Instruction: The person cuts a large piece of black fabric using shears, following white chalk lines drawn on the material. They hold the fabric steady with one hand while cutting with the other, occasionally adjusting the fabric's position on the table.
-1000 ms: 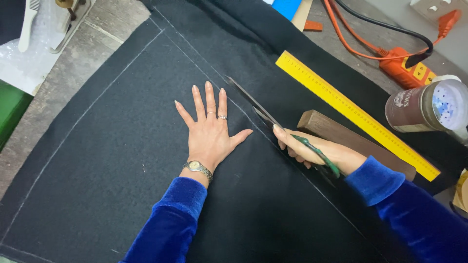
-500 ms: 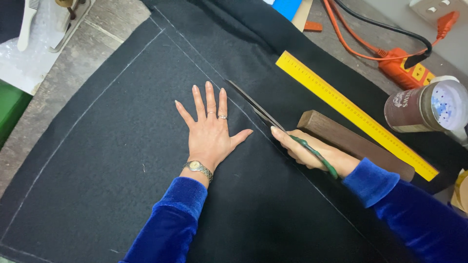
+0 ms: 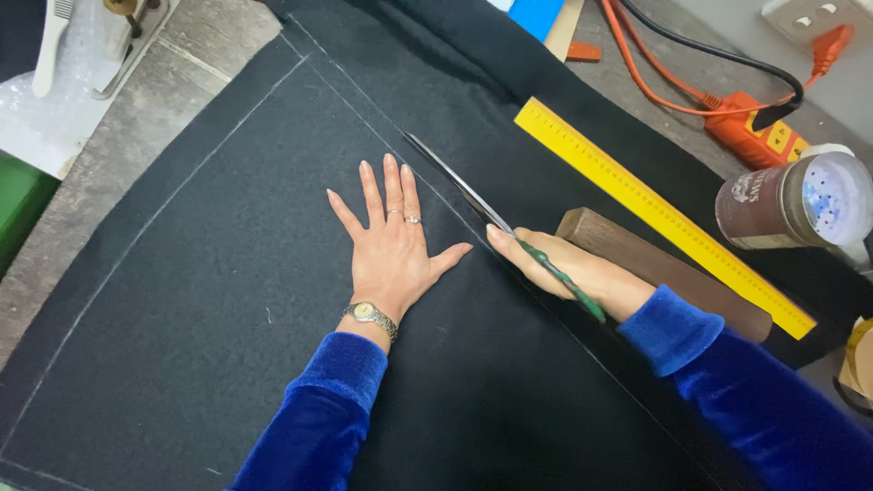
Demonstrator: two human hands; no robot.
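A large sheet of black felt fabric (image 3: 209,300) lies flat on the worktop, marked with thin chalk lines. My left hand (image 3: 393,245) presses flat on it, fingers spread, just left of a diagonal chalk line. My right hand (image 3: 568,271) grips green-handled scissors (image 3: 491,214), whose long blades point up-left along that chalk line and sit in the fabric. Both arms wear blue velvet sleeves; a watch is on my left wrist.
A yellow ruler (image 3: 659,214) and a brown wooden block (image 3: 664,273) lie on the cloth at right. A brown jar with a perforated lid (image 3: 800,200), an orange power strip (image 3: 759,132) with cables, and a plastic-wrapped tool (image 3: 64,64) at top left surround the fabric.
The scissors and my right hand have edged slightly up-left along the chalk line. My left hand stays pressed in the same place.
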